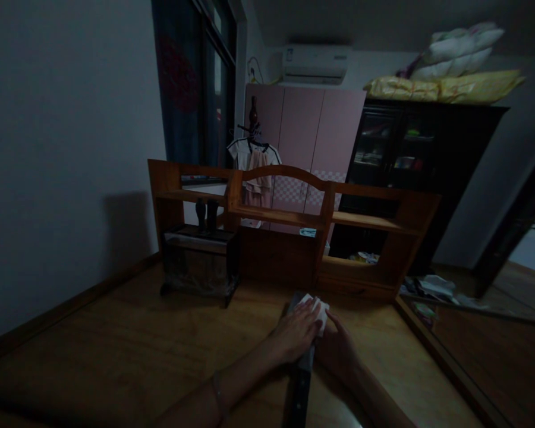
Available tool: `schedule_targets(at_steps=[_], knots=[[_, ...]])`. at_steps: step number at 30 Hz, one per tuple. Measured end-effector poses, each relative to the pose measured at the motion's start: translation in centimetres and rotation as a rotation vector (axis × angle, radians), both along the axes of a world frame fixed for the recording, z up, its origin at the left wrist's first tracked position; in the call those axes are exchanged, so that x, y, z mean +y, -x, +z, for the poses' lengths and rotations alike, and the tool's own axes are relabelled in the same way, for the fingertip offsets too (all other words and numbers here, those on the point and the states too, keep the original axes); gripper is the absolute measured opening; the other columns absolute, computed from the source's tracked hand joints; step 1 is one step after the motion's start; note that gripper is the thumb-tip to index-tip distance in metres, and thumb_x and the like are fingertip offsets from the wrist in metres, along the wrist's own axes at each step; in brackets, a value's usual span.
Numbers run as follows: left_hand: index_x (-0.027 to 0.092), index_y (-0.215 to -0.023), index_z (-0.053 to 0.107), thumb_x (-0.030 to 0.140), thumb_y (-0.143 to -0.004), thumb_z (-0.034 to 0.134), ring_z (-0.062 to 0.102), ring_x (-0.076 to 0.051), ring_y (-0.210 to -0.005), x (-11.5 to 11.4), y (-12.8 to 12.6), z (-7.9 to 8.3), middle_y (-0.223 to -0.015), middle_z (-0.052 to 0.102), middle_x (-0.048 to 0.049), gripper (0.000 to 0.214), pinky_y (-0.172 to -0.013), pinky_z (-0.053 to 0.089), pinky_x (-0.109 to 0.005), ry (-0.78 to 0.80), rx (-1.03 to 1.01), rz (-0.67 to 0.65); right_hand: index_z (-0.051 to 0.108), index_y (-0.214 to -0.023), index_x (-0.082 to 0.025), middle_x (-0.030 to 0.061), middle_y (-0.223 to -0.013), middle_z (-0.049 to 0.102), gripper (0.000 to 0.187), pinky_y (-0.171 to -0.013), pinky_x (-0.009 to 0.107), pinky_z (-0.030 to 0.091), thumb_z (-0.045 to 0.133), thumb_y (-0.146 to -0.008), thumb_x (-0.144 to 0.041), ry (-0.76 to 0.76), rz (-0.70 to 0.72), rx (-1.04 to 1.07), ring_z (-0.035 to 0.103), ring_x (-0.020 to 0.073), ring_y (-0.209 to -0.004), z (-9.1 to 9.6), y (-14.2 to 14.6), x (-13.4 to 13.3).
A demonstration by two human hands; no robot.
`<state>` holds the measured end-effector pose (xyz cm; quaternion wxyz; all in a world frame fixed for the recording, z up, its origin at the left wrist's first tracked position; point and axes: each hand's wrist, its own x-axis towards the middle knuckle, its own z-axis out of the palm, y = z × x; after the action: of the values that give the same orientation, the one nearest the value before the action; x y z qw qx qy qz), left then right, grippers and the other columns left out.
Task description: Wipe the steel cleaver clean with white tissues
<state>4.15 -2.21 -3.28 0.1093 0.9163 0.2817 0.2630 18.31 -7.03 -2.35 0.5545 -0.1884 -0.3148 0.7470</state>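
White cloth (320,309) lies at the middle of the bench (116,356), just in front of the wooden shelf unit, on the far end of a dark long tool (301,386) that runs from there back toward you. In this dim light you cannot tell whether the tool is a blade or something else.

Noted from left to right:

- A dark window (196,83) is set in the left wall.
- Below it, at the back left of the bench, stands a dark block (199,261) with two dark handles rising from its top.
- The wooden shelf unit (289,217) spans the rear edge of the bench. Light garments (256,160) hang behind it, before a pink wardrobe (312,131) with an air conditioner (314,62) above.
- Your left hand (296,334) lies flat over the tool, fingers stretched forward and resting on the cloth, not curled around it.
- Your right hand (339,351) is just beside it on the other side of the tool, one finger reaching to the cloth's edge. Whether the remaining fingers are closed cannot be told.
- Further right, a dark cabinet (410,154) carries folded bedding (455,65) on its top.
- Loose items (432,288) lie on the floor past the bench's right edge.
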Motion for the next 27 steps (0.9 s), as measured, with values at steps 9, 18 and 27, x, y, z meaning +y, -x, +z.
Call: schedule_targets(at_steps=[9,18,27], knots=[[0.017,-0.15,0.027,0.039,-0.103,0.02,0.019,-0.019,-0.144,2.3,1.7,0.8,-0.155,0.028,-0.0077,0.052,-0.119,0.024,-0.041,-0.056,0.015,0.076,0.066,-0.107,-0.027,0.0009,-0.085,0.072,0.027,-0.084,0.037,0.047,0.058,-0.085,-0.042,0.075,0.061,0.017,0.064,0.0185,-0.073,-0.2,0.0,0.3],[0.025,-0.148,0.032,0.037,-0.103,0.022,0.024,-0.013,-0.143,-0.5,2.4,2.5,-0.152,0.034,0.0006,0.047,-0.119,0.022,-0.034,0.014,0.013,-0.196,0.07,-0.097,-0.018,0.0053,-0.091,0.072,0.031,-0.088,0.036,0.045,0.067,-0.076,-0.04,0.116,0.009,0.036,0.065,0.0214,-0.088,0.4,0.6,0.6],[0.021,-0.149,0.029,0.039,-0.103,0.013,0.018,-0.015,-0.144,1.8,2.4,0.5,-0.154,0.029,-0.0022,0.051,-0.12,0.022,-0.038,0.135,-0.078,0.084,0.069,-0.085,-0.022,0.0023,-0.072,0.068,0.03,-0.075,0.038,0.048,0.066,-0.075,-0.05,0.097,0.009,-0.135,0.063,0.0215,-0.066,-0.4,1.2,0.2]])
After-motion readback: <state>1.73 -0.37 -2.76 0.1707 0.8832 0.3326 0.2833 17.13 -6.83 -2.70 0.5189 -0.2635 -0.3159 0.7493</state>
